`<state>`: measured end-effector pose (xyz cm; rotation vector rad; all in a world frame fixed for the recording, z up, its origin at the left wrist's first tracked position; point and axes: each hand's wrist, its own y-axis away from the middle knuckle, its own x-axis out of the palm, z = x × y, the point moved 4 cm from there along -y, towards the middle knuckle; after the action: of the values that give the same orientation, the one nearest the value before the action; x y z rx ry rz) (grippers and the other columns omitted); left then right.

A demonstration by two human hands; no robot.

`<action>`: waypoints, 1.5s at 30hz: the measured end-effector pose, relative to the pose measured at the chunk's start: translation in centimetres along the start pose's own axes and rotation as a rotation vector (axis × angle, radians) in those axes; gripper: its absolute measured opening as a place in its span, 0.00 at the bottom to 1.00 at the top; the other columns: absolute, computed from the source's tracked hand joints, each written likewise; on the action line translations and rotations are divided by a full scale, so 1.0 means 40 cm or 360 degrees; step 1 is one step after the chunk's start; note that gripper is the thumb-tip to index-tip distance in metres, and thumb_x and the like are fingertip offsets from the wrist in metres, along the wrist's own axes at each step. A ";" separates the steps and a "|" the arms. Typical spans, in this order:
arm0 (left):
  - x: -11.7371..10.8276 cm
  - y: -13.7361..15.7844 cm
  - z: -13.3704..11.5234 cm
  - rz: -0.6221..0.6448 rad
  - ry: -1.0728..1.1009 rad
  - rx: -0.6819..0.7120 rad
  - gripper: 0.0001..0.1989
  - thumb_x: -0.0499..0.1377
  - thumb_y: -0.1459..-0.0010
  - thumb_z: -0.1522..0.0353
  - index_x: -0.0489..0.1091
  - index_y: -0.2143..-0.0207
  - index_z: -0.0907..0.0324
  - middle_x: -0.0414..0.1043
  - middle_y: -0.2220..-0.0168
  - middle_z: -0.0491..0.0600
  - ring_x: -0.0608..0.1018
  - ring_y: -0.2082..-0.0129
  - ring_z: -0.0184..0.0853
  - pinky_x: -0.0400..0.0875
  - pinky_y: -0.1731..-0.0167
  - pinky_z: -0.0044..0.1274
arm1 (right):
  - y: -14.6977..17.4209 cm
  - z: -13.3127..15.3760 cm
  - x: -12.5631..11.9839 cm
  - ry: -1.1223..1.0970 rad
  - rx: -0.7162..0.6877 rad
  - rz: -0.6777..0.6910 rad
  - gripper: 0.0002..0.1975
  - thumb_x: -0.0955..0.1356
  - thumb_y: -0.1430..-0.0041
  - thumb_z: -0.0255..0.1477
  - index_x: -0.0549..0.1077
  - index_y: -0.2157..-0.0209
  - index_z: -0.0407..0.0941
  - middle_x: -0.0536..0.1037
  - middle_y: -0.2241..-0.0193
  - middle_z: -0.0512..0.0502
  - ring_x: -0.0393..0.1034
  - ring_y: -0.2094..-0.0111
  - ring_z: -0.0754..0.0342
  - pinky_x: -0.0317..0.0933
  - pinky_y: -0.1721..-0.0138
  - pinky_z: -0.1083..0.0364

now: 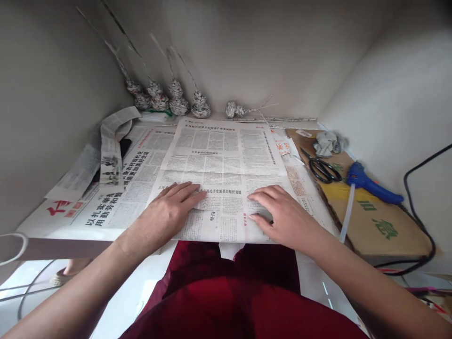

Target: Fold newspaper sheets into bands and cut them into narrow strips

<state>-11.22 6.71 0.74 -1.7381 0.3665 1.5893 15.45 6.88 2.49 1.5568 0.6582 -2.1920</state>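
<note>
Left hand: fingers outstretched on newspaper sheet
Right hand: on it, thumb and fingers parted
Worktop: newspaper sheet reaches front edge

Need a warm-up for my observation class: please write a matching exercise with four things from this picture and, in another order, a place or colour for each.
Column one:
1. Glue gun
2. Scissors
3. Left hand
4. Woven gourd shapes

Column two:
A. Resting on the newspaper sheet
B. Lined up in front of the back wall
C. Mostly blue
D. Black-handled

Right pairs: 1-C, 2-D, 3-A, 4-B.
</note>
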 end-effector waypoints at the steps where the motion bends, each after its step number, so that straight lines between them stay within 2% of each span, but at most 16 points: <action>1: 0.000 -0.001 -0.004 -0.0002 -0.0005 -0.0021 0.26 0.48 0.39 0.83 0.67 0.41 0.63 0.71 0.40 0.61 0.73 0.40 0.49 0.70 0.42 0.46 | -0.003 0.003 0.000 0.0002 0.0003 -0.0004 0.15 0.69 0.37 0.31 0.73 0.50 0.41 0.77 0.53 0.40 0.66 0.49 0.42 0.63 0.45 0.41; 5: 0.009 -0.023 -0.041 -0.0066 0.0056 -0.0078 0.22 0.52 0.36 0.79 0.67 0.41 0.62 0.71 0.41 0.61 0.73 0.40 0.49 0.72 0.44 0.45 | -0.022 0.041 0.012 0.0010 -0.0012 -0.0019 0.17 0.70 0.38 0.31 0.73 0.49 0.42 0.76 0.51 0.41 0.66 0.49 0.42 0.63 0.45 0.41; 9: 0.023 -0.054 -0.082 -0.0103 0.0128 -0.0037 0.21 0.53 0.35 0.77 0.67 0.41 0.62 0.70 0.41 0.59 0.72 0.40 0.48 0.72 0.43 0.43 | -0.056 0.104 0.041 0.0045 -0.0014 -0.0061 0.15 0.70 0.37 0.32 0.73 0.50 0.41 0.76 0.50 0.40 0.66 0.49 0.42 0.63 0.46 0.42; 14: 0.031 -0.059 -0.086 -0.0172 0.0184 -0.0007 0.19 0.56 0.37 0.78 0.70 0.44 0.63 0.74 0.45 0.58 0.75 0.44 0.48 0.76 0.47 0.40 | -0.084 0.142 0.067 0.0118 0.0048 -0.0125 0.11 0.68 0.35 0.31 0.75 0.55 0.40 0.78 0.55 0.40 0.67 0.53 0.42 0.65 0.50 0.43; 18: 0.035 -0.049 -0.077 -0.0219 0.0186 -0.0031 0.22 0.52 0.38 0.82 0.72 0.45 0.62 0.74 0.45 0.57 0.76 0.44 0.48 0.76 0.48 0.41 | -0.062 0.111 0.066 0.0144 0.0088 -0.0187 0.10 0.66 0.34 0.27 0.76 0.53 0.42 0.79 0.56 0.43 0.68 0.54 0.43 0.65 0.50 0.44; 23: 0.034 -0.035 -0.072 -0.0187 0.0197 -0.0048 0.24 0.52 0.40 0.83 0.71 0.44 0.62 0.74 0.44 0.56 0.75 0.43 0.47 0.76 0.47 0.40 | 0.016 0.024 0.034 0.0143 0.0129 -0.0325 0.14 0.64 0.34 0.19 0.78 0.53 0.42 0.82 0.57 0.44 0.69 0.54 0.45 0.66 0.50 0.46; 28: 0.022 0.009 -0.014 -0.0282 0.0172 -0.0162 0.23 0.54 0.39 0.81 0.70 0.44 0.59 0.75 0.46 0.53 0.78 0.48 0.42 0.77 0.48 0.36 | 0.098 -0.046 -0.003 0.0160 0.0163 -0.0425 0.12 0.64 0.33 0.22 0.79 0.55 0.42 0.82 0.59 0.43 0.71 0.56 0.44 0.67 0.52 0.44; 34: -0.008 0.076 0.050 -0.0259 0.0167 -0.0343 0.18 0.54 0.35 0.77 0.71 0.47 0.53 0.76 0.50 0.48 0.79 0.52 0.39 0.77 0.50 0.34 | 0.146 -0.055 -0.015 0.0192 0.0087 -0.0457 0.11 0.65 0.33 0.22 0.78 0.55 0.44 0.82 0.60 0.45 0.72 0.57 0.46 0.68 0.53 0.45; 40: -0.037 0.113 0.086 -0.0331 0.0100 -0.0482 0.10 0.56 0.35 0.73 0.75 0.55 0.54 0.78 0.56 0.49 0.80 0.56 0.40 0.79 0.55 0.35 | 0.155 -0.077 -0.024 0.0131 0.0085 -0.0407 0.10 0.64 0.31 0.26 0.77 0.57 0.47 0.82 0.62 0.48 0.72 0.59 0.48 0.67 0.57 0.47; 45: -0.046 0.149 0.122 -0.0354 0.0085 -0.0390 0.14 0.55 0.35 0.78 0.74 0.53 0.56 0.77 0.56 0.49 0.80 0.56 0.37 0.78 0.52 0.32 | 0.163 -0.085 -0.021 0.0224 -0.0093 -0.0413 0.10 0.64 0.31 0.28 0.76 0.55 0.47 0.82 0.62 0.48 0.72 0.60 0.48 0.65 0.57 0.48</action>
<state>-19.05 5.46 0.75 -1.9334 0.0005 1.4770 21.90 3.48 1.32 1.6883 1.0096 -2.2331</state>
